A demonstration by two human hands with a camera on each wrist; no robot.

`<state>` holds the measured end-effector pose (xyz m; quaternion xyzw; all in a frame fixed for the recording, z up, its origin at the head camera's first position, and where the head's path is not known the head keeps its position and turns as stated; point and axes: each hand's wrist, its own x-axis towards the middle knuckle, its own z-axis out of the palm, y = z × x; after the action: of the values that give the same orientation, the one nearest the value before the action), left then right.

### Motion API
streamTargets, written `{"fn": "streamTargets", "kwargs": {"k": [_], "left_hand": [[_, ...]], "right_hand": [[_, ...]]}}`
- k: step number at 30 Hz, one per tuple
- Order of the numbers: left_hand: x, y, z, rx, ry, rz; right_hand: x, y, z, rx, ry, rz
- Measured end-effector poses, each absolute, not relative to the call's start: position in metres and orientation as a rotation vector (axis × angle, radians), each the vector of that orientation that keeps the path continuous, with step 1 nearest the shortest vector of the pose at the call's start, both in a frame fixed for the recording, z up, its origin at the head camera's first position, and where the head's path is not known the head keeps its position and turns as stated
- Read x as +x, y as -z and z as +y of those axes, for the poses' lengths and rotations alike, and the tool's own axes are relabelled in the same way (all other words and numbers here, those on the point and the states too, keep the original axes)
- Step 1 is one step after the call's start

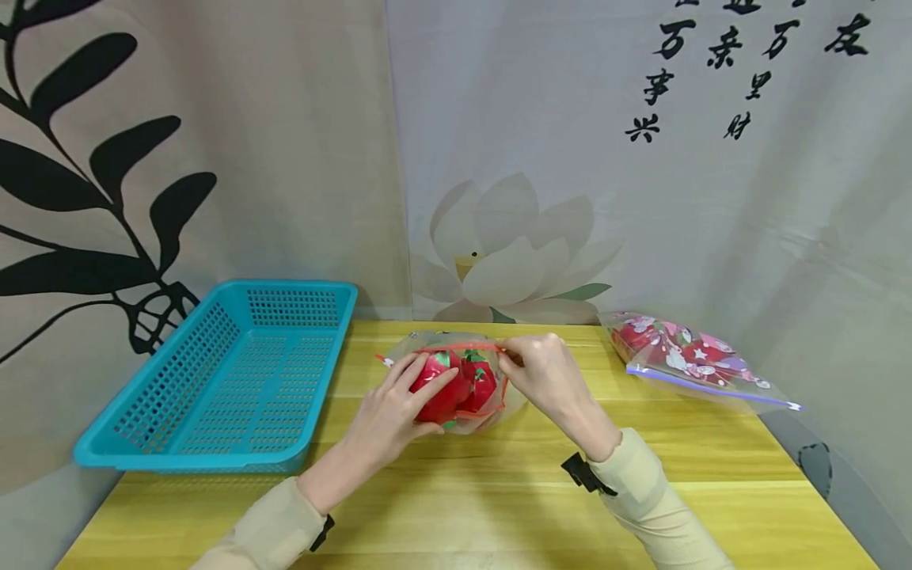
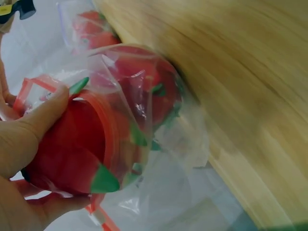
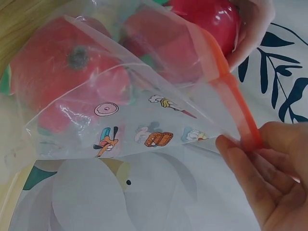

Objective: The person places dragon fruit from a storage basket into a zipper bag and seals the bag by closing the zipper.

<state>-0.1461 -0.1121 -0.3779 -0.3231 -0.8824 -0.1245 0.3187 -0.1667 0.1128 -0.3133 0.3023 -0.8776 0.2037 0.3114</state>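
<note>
A clear zip bag [image 3: 149, 115] with an orange zip edge [image 3: 233, 96] and small cartoon prints stands in the middle of the table. My left hand [image 1: 385, 412] grips a red dragon fruit [image 2: 72, 144] with green tips, which lies partly inside the bag's open mouth. The thumb and fingers spread around its sides in the left wrist view. At the far right corner of the mouth, my right hand [image 1: 545, 376] pinches the orange edge and holds it out. Another red dragon fruit [image 3: 62, 72] shows through the plastic, deeper in the bag.
To the left stands a blue perforated plastic basket [image 1: 335, 348] on the wooden table [image 1: 456, 507]. A zip bag [image 1: 684, 356] with a purple slider edge, printed and holding red items, lies at the back right. A printed cloth [image 1: 499, 95] hangs behind the table.
</note>
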Motion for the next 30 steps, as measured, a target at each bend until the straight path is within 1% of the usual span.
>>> {"fn": "streamTargets", "kwargs": {"k": [6,10,15,20,25,30], "left_hand": [[-0.147,0.378,-0.113,-0.849,0.326,-2.295],[-0.144,0.374,-0.114,-0.82,0.41,-2.283],[-0.142,0.366,-0.113,-0.748,0.571,-2.295],[-0.141,0.362,-0.109,-0.64,0.635,-2.299],[-0.141,0.362,-0.101,-0.581,0.598,-2.283],[-0.141,0.372,-0.099,-0.633,0.502,-2.303]], "right_hand": [[-0.166,0.313,0.113,0.796,-0.512,-2.324],[-0.165,0.314,0.113,0.8,-0.479,-2.325],[-0.164,0.315,0.113,0.826,-0.445,-2.324],[-0.163,0.317,0.111,0.864,-0.413,-2.332],[-0.164,0.317,0.11,0.884,-0.425,-2.308],[-0.165,0.316,0.114,0.857,-0.445,-2.268]]}}
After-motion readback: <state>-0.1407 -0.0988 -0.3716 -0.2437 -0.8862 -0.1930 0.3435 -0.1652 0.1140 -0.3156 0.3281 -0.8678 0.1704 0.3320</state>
